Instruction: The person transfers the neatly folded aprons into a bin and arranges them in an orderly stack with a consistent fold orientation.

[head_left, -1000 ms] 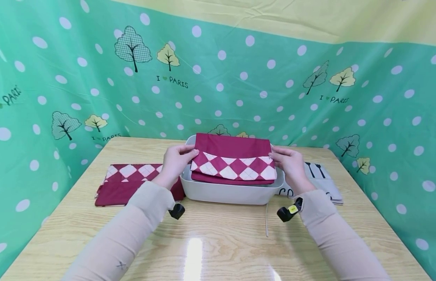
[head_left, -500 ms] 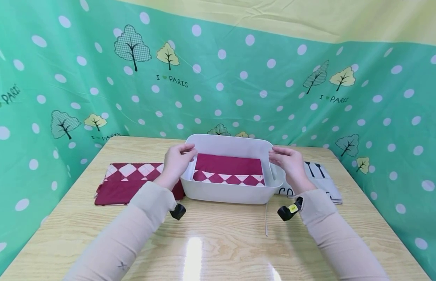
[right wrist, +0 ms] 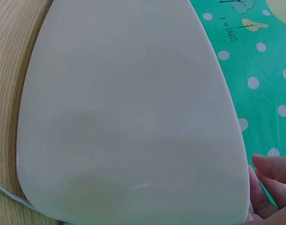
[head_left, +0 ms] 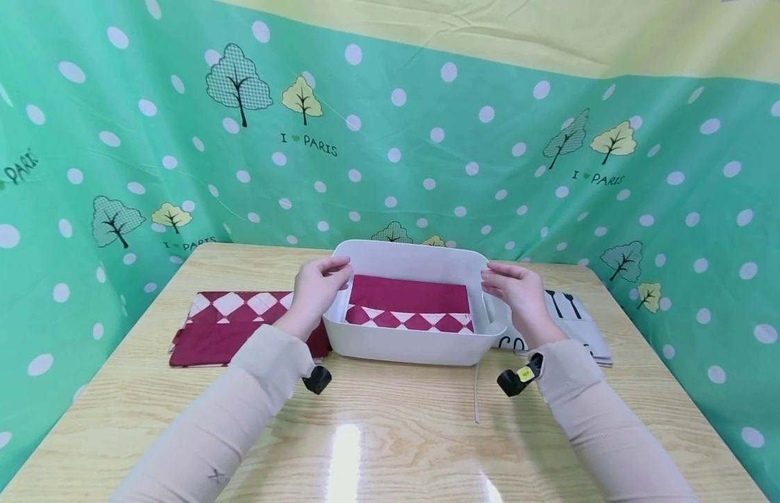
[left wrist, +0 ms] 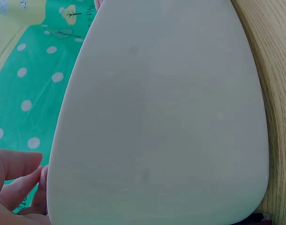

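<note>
Inside a white plastic box (head_left: 402, 348) lies a folded maroon cloth (head_left: 408, 295) with a band of white diamonds along its front. Over the box's left end is my left hand (head_left: 315, 292), its fingers loosely bent and holding nothing. My right hand (head_left: 520, 299) mirrors it at the right end, with nothing between thumb and fingers. Both wrist views are mostly filled by the box's outer wall (left wrist: 157, 112). Fingertips (left wrist: 33, 159) of the left hand show beside the rim there, and those of the right hand (right wrist: 274, 183) show likewise.
Left of the box lies another folded maroon cloth (head_left: 207, 346) with white diamonds. On the right, a folded grey cloth (head_left: 578, 325) bears dark fork-like prints and letters. A thin pale strap (head_left: 477, 398) trails over the wooden table (head_left: 415, 433). A green dotted curtain (head_left: 390, 168) hangs behind.
One second ago both hands held the folded maroon cloth by its ends above the box. They let go, and it dropped inside. Since then hands and cloth have stayed still.
</note>
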`<state>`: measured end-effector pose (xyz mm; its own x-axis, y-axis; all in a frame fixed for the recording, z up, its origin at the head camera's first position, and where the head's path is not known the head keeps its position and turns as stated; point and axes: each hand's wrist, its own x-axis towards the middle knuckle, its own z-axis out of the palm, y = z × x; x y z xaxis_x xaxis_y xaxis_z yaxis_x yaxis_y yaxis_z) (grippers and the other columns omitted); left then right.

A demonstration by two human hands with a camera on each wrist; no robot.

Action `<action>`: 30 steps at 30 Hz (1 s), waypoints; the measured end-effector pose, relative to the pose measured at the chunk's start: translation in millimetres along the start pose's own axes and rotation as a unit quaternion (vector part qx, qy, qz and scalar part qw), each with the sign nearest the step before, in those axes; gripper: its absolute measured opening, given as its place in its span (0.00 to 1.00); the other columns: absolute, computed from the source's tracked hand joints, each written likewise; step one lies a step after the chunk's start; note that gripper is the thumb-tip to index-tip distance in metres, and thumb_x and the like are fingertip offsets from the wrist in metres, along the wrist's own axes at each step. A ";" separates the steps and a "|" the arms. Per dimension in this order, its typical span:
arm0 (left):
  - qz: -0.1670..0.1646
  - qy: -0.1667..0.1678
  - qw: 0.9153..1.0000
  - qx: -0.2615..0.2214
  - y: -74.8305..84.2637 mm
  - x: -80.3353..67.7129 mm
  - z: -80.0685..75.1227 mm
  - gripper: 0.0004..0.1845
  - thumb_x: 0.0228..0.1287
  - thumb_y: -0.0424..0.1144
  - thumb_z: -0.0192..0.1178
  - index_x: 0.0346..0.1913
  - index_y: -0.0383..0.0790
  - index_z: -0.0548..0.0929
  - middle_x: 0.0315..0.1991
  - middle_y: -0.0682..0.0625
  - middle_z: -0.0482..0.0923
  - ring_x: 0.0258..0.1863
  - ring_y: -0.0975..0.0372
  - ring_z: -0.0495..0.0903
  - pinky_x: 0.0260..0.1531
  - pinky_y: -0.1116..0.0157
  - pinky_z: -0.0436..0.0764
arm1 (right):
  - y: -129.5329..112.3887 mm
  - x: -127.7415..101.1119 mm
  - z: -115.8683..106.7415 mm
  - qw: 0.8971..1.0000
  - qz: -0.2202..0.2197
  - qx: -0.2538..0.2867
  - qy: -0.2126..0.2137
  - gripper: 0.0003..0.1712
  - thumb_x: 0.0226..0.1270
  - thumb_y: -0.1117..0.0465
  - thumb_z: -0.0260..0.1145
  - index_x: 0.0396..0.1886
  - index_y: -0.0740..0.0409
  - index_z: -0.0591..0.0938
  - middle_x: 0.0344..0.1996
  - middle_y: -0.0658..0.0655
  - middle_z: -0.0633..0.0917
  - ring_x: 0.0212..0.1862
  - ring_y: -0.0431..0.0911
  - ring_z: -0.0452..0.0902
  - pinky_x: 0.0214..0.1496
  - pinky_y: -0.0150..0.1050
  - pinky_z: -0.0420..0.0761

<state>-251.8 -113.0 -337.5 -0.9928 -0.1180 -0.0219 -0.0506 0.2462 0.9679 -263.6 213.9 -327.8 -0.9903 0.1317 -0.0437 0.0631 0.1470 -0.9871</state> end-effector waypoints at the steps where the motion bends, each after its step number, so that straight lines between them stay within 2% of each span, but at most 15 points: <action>1: 0.001 0.000 1.000 -0.003 0.1 -0.1 -0.2 0.22 0.72 0.40 0.58 0.65 0.40 0.77 0.61 0.41 0.78 0.56 0.47 0.81 0.62 0.56 0.79 | -0.1 -0.2 -0.1 1.000 0.000 0.002 -0.001 0.28 0.70 0.62 0.64 0.67 0.68 0.73 0.37 0.42 0.84 0.38 0.33 0.84 0.50 0.27 0.83; 7: 0.005 -0.003 1.000 -0.014 2.0 -2.0 -1.9 0.21 0.73 0.40 0.57 0.65 0.38 0.77 0.61 0.40 0.78 0.56 0.47 0.81 0.62 0.57 0.79 | -1.0 -0.7 -1.1 1.000 0.007 0.020 -0.005 0.29 0.70 0.61 0.65 0.67 0.68 0.72 0.37 0.42 0.83 0.41 0.37 0.85 0.48 0.26 0.83; 20: 0.013 -0.009 0.999 -0.032 9.8 -8.3 -10.7 0.21 0.73 0.40 0.57 0.66 0.38 0.76 0.59 0.40 0.79 0.55 0.49 0.81 0.59 0.59 0.80 | -5.1 -6.0 1.5 1.000 0.001 0.019 -0.010 0.27 0.73 0.60 0.61 0.67 0.68 0.72 0.41 0.44 0.81 0.39 0.35 0.84 0.48 0.26 0.83; 26: 0.021 -0.009 0.999 -0.027 14.6 -12.6 -14.0 0.21 0.73 0.41 0.58 0.65 0.40 0.77 0.59 0.40 0.79 0.56 0.48 0.81 0.59 0.58 0.81 | -11.8 -12.6 5.3 1.000 -0.003 0.020 -0.018 0.28 0.73 0.59 0.62 0.67 0.66 0.72 0.51 0.52 0.81 0.41 0.37 0.85 0.50 0.26 0.83; 30: 0.028 -0.011 0.999 -0.022 17.4 -16.3 -16.6 0.21 0.72 0.42 0.58 0.64 0.41 0.78 0.58 0.41 0.80 0.55 0.48 0.81 0.58 0.59 0.82 | -15.9 -17.2 9.0 1.000 -0.005 0.018 -0.026 0.28 0.73 0.58 0.62 0.67 0.65 0.73 0.54 0.54 0.80 0.42 0.37 0.86 0.50 0.25 0.82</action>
<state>-234.6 -122.7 -316.1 -0.9961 -0.0834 0.0284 0.0103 0.2099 0.9777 -248.7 200.4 -312.8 -0.9960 0.0800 -0.0410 0.0499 0.1131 -0.9923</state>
